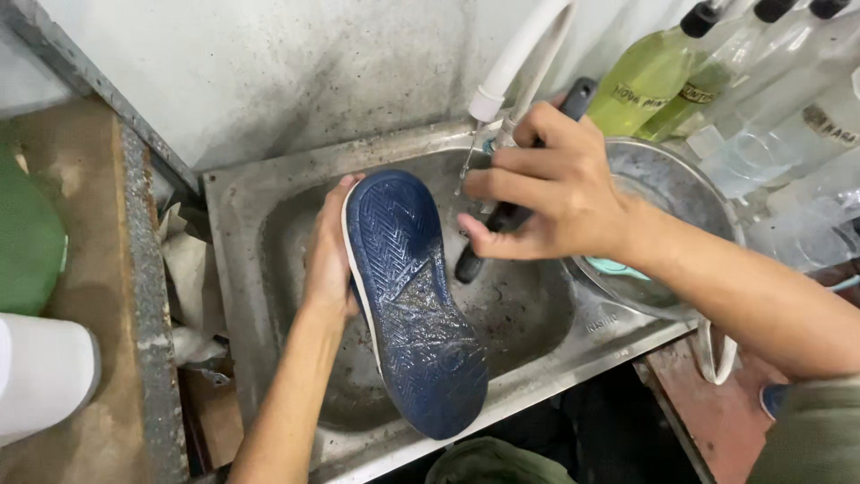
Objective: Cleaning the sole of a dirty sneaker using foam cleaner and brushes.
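Left hand (327, 260): holds a shoe (412, 300) over the steel sink (242, 233), gripping its left edge. The fingers wrap behind the shoe and are hidden; only the thumb side shows, pressed against the white sole rim. Whether the hidden fingers are spread or together cannot be told.

Shoe: sole up — dark blue, wet, with a zigzag tread. The toe points toward the far wall, the heel toward the near rim of the sink.

Right hand (546, 193): fingers curled together around the handle of a dark brush (502, 220), thumb pressed along its lower side. The brush sits just right of the shoe, near the toe end, its lower tip over the basin.

Surroundings: a white hose (515, 58) comes down from the far side, ending just above the right hand. A round metal bowl (667, 184) rests at the right of the sink. Bottles (654, 72) — clear and yellow-green — stand at far right. Crumpled paper (184, 260) lies left of the sink.
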